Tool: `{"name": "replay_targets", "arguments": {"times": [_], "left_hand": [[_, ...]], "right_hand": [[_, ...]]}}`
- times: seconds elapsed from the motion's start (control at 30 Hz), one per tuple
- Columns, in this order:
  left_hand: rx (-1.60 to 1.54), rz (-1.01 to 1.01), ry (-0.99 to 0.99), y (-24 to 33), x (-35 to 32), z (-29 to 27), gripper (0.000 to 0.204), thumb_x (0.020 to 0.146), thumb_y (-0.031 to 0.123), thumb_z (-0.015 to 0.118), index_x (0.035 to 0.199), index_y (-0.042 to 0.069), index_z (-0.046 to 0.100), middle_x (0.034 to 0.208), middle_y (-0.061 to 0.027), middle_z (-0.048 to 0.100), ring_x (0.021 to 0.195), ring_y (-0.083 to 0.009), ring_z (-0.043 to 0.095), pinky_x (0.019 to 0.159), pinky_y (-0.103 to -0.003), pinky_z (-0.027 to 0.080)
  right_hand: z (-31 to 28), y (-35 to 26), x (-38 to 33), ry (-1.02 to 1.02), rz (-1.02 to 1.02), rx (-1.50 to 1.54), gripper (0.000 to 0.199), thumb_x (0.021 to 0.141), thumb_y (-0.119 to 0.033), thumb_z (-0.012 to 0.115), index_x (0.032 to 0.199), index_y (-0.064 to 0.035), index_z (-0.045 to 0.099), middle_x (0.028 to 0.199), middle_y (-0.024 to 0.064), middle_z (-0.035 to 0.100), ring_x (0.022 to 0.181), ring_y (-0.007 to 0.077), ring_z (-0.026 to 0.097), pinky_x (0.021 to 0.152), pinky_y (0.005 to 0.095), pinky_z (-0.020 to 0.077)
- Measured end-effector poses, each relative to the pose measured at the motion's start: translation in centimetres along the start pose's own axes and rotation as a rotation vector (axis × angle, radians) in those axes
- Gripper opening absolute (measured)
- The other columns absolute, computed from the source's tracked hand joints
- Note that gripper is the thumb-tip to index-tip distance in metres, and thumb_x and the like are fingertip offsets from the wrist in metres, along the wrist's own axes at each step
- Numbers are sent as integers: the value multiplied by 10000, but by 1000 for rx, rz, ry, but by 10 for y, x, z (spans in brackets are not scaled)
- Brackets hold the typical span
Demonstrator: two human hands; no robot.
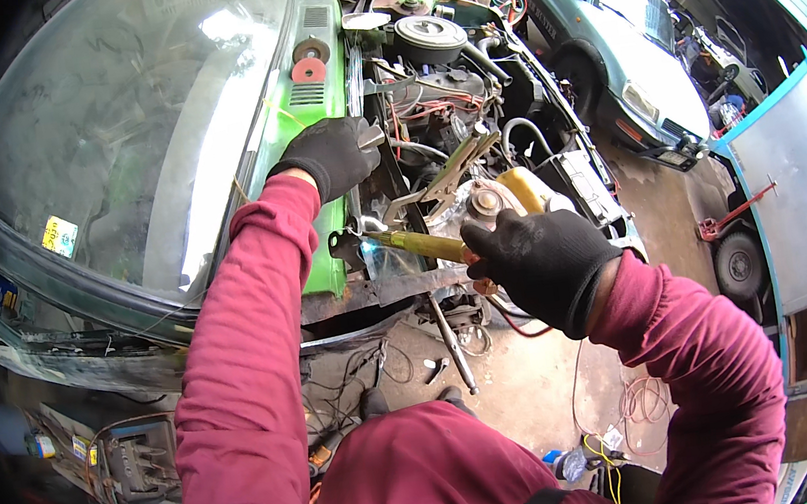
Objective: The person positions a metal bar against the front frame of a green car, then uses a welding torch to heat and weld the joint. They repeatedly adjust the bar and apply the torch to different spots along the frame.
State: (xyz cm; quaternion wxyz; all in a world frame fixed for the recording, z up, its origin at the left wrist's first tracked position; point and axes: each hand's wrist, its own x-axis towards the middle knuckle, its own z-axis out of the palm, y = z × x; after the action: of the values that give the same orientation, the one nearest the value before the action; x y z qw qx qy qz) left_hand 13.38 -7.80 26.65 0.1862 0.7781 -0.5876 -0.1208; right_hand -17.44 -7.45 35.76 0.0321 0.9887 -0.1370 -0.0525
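My left hand [326, 158], in a black glove, is closed at the edge of the green cowl panel [323, 252]. A short grey metal piece [370, 137] sticks out of its fist; the rest is hidden. My right hand [544, 260], also gloved in black, grips a welding torch [413, 243] with a long brass-yellow front and an orange part by the fingers. Its tip points left at a dark metal bracket [347, 249] on the vehicle body, where a small bluish-white glow shows. A pair of metal clamp-like arms [449, 174] stands just beyond the torch.
The open engine bay [449, 90] holds a round air cleaner [430, 37], hoses and wires. Two round discs [309, 70] lie on the cowl beside the windshield [117, 136]. Cables [644, 402] and a metal bar [453, 347] are lower down. Another vehicle [626, 53] stands at right.
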Motion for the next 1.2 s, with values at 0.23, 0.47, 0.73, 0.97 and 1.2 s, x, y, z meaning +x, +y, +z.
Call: {"name": "replay_targets", "arguments": {"times": [0.23,0.47,0.73,0.97,1.2], "left_hand": [[72,5,24,0,3,-3,522,977,403,685,1377,67,711,1338,-224,751,1246,-407,717,1105,-487,550],[60,5,11,2,2,-8,511,962,419,710,1305,40,731,1308,-240,757,1228,-423,719,1098,-493,551],[59,2,65,-2,5,-1,568,951,444,727,1309,4,724,1300,-266,751,1230,-430,713,1100,-489,546],[74,10,89,-12,9,6,674,984,505,719,1377,-41,682,1346,-281,732,1268,-435,697,1110,-484,539],[46,24,36,-12,12,3,691,997,497,712,1418,-49,660,1430,-288,692,1333,-424,666,1154,-468,518]], "right_hand": [[24,10,-27,81,76,74,336,1025,-286,730,1283,-85,649,857,154,710,705,373,732,599,485,564],[29,5,-67,45,258,123,367,1047,-302,719,1354,-108,663,920,146,708,803,353,745,674,471,570],[43,-6,-126,122,530,240,470,949,-187,834,1390,-103,695,941,140,705,795,348,744,707,453,588],[101,-17,-141,309,572,336,534,972,-205,809,1470,-156,622,966,151,701,778,380,739,645,481,575],[147,-26,-135,296,666,382,538,998,-247,778,1501,-161,608,1081,176,721,848,397,749,662,491,585]]}}
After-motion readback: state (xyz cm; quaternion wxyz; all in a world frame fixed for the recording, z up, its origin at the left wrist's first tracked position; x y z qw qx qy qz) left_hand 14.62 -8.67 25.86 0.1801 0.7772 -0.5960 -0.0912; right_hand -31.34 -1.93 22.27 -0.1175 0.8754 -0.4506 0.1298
